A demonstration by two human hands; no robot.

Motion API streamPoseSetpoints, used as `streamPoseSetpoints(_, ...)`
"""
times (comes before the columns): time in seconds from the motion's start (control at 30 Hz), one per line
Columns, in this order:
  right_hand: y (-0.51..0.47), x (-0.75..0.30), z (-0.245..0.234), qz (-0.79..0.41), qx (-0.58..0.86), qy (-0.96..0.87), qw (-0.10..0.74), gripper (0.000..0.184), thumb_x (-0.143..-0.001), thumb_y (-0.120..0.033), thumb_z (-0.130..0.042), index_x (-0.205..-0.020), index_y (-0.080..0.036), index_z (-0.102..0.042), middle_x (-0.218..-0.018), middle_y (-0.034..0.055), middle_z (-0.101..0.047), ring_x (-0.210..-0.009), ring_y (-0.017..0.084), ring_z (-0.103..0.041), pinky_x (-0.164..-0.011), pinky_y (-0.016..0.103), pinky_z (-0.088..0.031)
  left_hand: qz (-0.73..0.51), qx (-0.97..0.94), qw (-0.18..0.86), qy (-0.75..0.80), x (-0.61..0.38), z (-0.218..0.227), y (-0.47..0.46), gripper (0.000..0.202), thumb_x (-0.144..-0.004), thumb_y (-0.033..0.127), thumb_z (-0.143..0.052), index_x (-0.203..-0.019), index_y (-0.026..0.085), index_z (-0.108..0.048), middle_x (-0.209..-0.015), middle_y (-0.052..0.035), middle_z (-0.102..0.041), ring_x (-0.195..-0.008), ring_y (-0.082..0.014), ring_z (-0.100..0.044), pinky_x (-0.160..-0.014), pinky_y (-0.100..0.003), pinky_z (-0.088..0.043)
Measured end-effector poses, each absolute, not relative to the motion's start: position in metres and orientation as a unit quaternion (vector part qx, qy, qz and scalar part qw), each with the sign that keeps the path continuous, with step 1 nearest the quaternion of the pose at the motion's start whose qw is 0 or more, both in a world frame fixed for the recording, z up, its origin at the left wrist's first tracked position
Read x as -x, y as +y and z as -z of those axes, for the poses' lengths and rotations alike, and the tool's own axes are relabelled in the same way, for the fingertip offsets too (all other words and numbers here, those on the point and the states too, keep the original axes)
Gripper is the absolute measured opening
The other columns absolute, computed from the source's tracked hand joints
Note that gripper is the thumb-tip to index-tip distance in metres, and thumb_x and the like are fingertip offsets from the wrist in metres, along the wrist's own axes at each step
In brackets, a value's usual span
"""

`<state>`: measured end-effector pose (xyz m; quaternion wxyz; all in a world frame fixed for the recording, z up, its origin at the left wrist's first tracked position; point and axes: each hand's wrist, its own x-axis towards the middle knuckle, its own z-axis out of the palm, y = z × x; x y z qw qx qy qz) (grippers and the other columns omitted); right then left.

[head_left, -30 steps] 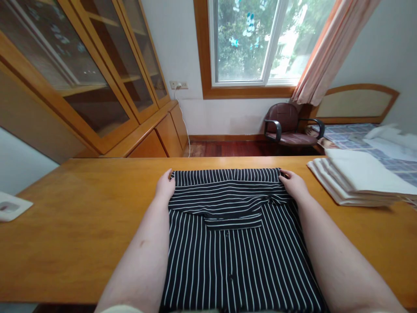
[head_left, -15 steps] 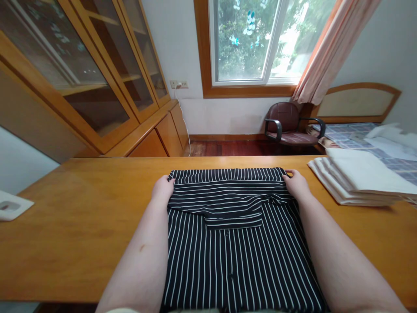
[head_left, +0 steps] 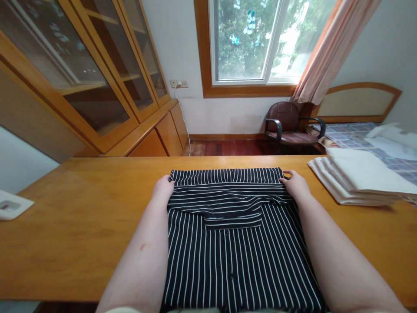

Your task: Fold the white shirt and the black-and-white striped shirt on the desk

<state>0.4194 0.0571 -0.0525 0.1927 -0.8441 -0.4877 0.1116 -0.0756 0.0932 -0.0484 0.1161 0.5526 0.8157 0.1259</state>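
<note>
A black shirt with white stripes (head_left: 241, 256) lies on the wooden table, buttons down its middle. Its far part is folded over toward me, so the stripes there run crosswise and a flat band rests across the front. At the far left corner of the fold, my left hand (head_left: 163, 188) pinches the cloth between thumb and fingers. My right hand (head_left: 295, 183) grips the far right corner in the same way. The shirt's near end runs out of view at the bottom.
A stack of folded white cloths (head_left: 358, 178) sits on the right of the wooden table (head_left: 81, 226). A white object (head_left: 14, 205) is at the left edge. Beyond stand a glass-door cabinet (head_left: 133, 126), a brown armchair (head_left: 286, 124) and a bed (head_left: 352, 130).
My right hand has shifted very slightly left at the shirt's far right corner, and that corner has drawn in a little. My left hand is nearly still.
</note>
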Motion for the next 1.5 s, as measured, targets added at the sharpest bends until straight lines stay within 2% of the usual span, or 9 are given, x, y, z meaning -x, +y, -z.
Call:
streamPoseSetpoints(0.33, 0.057, -0.42, 0.054, -0.088, 0.836, -0.518, 0.155, 0.041, -0.081, -0.032, -0.053, -0.119, -0.02, -0.059, -0.095, 0.0123, -0.069, -0.089, 0.026, -0.064, -0.076, 0.034, -0.047, -0.094, -0.564, 0.113, 0.813, 0.071, 0.042, 0.089, 0.027, -0.083, 0.023, -0.047, -0.104, 0.016, -0.062, -0.103, -0.0146, -0.067, -0.096, -0.0279, -0.062, -0.078, -0.035, -0.048)
streamPoseSetpoints(0.5, 0.055, -0.416, 0.058, -0.066, 0.841, -0.526, 0.11, 0.045, -0.081, -0.035, -0.05, -0.122, -0.016, -0.057, -0.104, 0.0164, -0.066, -0.095, 0.029, -0.062, -0.078, 0.039, -0.048, -0.079, -0.555, 0.061, 0.826, 0.063, 0.039, 0.082, 0.038, -0.08, 0.03, -0.053, -0.114, 0.015, -0.057, -0.112, -0.0189, -0.061, -0.104, -0.0325, -0.058, -0.083, -0.042, -0.047)
streamPoseSetpoints(0.67, 0.051, -0.405, 0.046, 0.048, 0.805, -0.574, 0.14, 0.046, -0.081, -0.037, -0.049, -0.12, -0.013, -0.057, -0.113, 0.0202, -0.06, -0.105, 0.034, -0.056, -0.088, 0.047, -0.044, -0.119, -0.631, -0.035, 0.766, 0.031, 0.029, 0.07, 0.047, -0.083, 0.031, -0.046, -0.127, 0.016, -0.049, -0.135, -0.0153, -0.046, -0.123, -0.0317, -0.042, -0.099, -0.046, -0.037)
streamPoseSetpoints(0.8, 0.05, -0.386, 0.045, 0.023, 0.647, -0.734, 0.204, 0.044, -0.087, -0.041, -0.041, -0.123, -0.019, -0.054, -0.129, 0.0116, -0.052, -0.119, 0.026, -0.048, -0.102, 0.041, -0.036, -0.102, -0.767, 0.011, 0.634, -0.001, 0.036, 0.064, 0.05, -0.089, 0.045, -0.038, -0.135, 0.026, -0.043, -0.149, -0.0057, -0.028, -0.137, -0.0266, -0.02, -0.111, -0.045, -0.018)
streamPoseSetpoints(0.93, 0.052, -0.374, 0.06, -0.05, 0.624, -0.77, 0.124, 0.061, -0.086, -0.051, -0.04, -0.138, -0.018, -0.04, -0.147, 0.0119, -0.031, -0.134, 0.028, -0.029, -0.109, 0.043, -0.026, -0.023, -0.796, 0.084, 0.6, -0.009, 0.051, 0.064, 0.069, -0.083, 0.063, -0.037, -0.143, 0.033, -0.025, -0.154, -0.0037, -0.011, -0.14, -0.0303, -0.005, -0.11, -0.053, -0.006)
streamPoseSetpoints(1.13, 0.058, -0.379, 0.073, -0.087, 0.644, -0.76, 0.016, 0.075, -0.084, -0.061, -0.037, -0.144, -0.018, -0.028, -0.151, 0.0123, -0.017, -0.139, 0.026, -0.012, -0.112, 0.044, -0.015, 0.04, -0.79, 0.129, 0.598, 0.004, 0.053, 0.072, 0.084, -0.077, 0.074, -0.034, -0.146, 0.031, -0.013, -0.153, -0.0052, -0.007, -0.14, -0.0305, -0.005, -0.11, -0.054, -0.007)
streamPoseSetpoints(1.3, 0.058, -0.379, 0.071, -0.087, 0.645, -0.759, 0.005, 0.076, -0.084, -0.063, -0.034, -0.145, -0.019, -0.026, -0.152, 0.0109, -0.016, -0.139, 0.025, -0.012, -0.112, 0.043, -0.014, 0.051, -0.765, 0.081, 0.637, -0.017, 0.028, 0.047, 0.077, -0.081, 0.057, -0.048, -0.145, 0.022, -0.025, -0.152, -0.0126, -0.011, -0.139, -0.0346, -0.005, -0.109, -0.057, -0.007)
streamPoseSetpoints(1.4, 0.058, -0.378, 0.071, -0.086, 0.644, -0.76, 0.004, 0.076, -0.084, -0.063, -0.034, -0.145, -0.018, -0.026, -0.151, 0.0116, -0.017, -0.139, 0.025, -0.012, -0.112, 0.043, -0.014, 0.008, -0.844, 0.085, 0.529, -0.046, 0.01, 0.01, 0.063, -0.082, 0.051, -0.051, -0.139, 0.027, -0.037, -0.151, -0.0087, -0.022, -0.139, -0.032, -0.014, -0.109, -0.056, -0.01)
streamPoseSetpoints(1.5, 0.058, -0.378, 0.072, -0.085, 0.644, -0.76, 0.008, 0.074, -0.084, -0.062, -0.034, -0.144, -0.019, -0.027, -0.151, 0.0108, -0.018, -0.139, 0.025, -0.013, -0.112, 0.043, -0.014, -0.03, -0.945, 0.145, 0.292, -0.078, 0.008, -0.026, 0.057, -0.082, 0.05, -0.053, -0.135, 0.035, -0.039, -0.15, -0.0011, -0.026, -0.138, -0.0247, -0.022, -0.11, -0.048, -0.018)
